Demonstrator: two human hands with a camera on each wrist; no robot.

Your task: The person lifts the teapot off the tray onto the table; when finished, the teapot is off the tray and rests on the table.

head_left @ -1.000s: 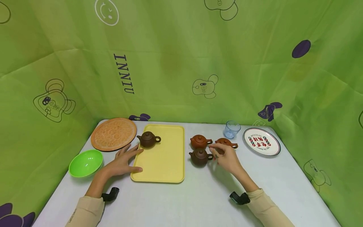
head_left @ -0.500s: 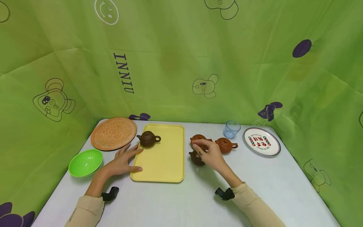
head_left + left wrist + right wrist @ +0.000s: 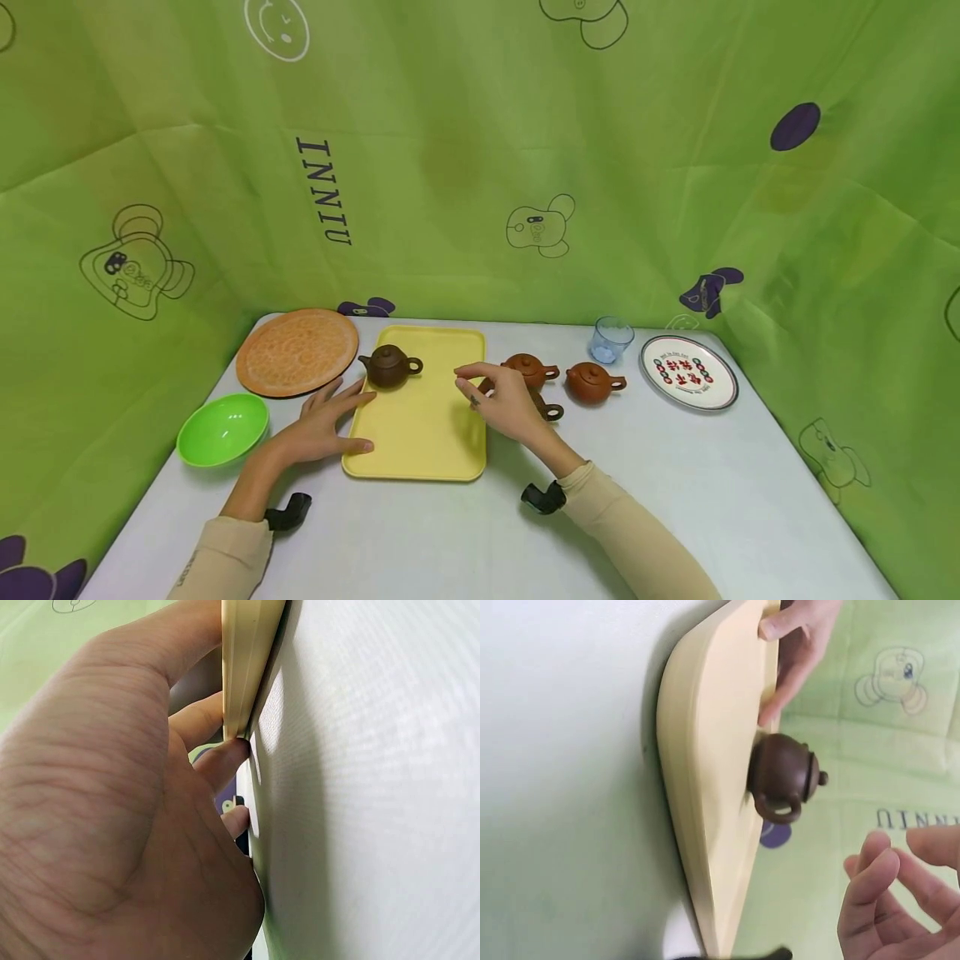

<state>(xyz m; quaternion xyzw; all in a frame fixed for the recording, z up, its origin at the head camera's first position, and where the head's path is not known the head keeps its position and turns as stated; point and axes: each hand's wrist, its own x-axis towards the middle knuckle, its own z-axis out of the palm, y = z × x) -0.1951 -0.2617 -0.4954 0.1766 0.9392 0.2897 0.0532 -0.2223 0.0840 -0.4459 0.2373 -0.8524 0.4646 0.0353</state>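
Note:
My left hand [image 3: 318, 429] rests along the left rim of a yellow tray [image 3: 420, 450], its fingers and thumb spread over the edge. On the tray, near those fingertips, stands a dark brown teapot [image 3: 387, 368], spout to the left and lid on. My right hand [image 3: 504, 404] is in the air over the tray's right edge. Loosely curled, it holds nothing; the right wrist view shows a gap between thumb and fingers [image 3: 877, 874]. Behind it, a second dark teapot [image 3: 553, 412] is mostly hidden, its handle showing. Two reddish-brown teapots, one near [image 3: 528, 369] and one farther right [image 3: 591, 383], stand beyond.
A green bowl [image 3: 225, 429] and a round orange mat [image 3: 298, 352] lie left of the tray. At the back right are a clear blue cup [image 3: 611, 340] and a white oval plate [image 3: 690, 392] with red lettering. Green printed cloth encloses the table.
My right hand has moved left from beside the teapots, across the nearer dark one, to the tray's right edge. The left hand keeps its place on the tray.

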